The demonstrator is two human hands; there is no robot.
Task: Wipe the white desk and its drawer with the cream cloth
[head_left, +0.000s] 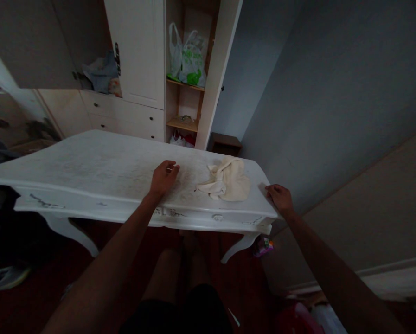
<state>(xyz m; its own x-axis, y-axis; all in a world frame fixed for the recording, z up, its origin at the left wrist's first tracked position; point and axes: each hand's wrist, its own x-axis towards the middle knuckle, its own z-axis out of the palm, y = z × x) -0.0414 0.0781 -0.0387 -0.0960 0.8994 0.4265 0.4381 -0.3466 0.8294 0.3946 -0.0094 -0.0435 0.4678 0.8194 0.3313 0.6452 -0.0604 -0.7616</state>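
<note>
A white table (89,167) stands in front of me, its top dusty and worn. A crumpled cream cloth (227,181) lies on its right part. My left hand (164,177) rests on the tabletop just left of the cloth, fingers curled loosely with the thumb and forefinger close together; nothing shows in them. My right hand (279,198) lies at the table's right front corner, fingers flat along the edge, right of the cloth and apart from it.
Behind the table a white wardrobe (138,55) stands with one door open; plastic bags (188,58) sit on its shelves. A small dark stool (225,143) is by the grey wall. My legs are under the table; a small colourful object (262,246) lies on the red floor.
</note>
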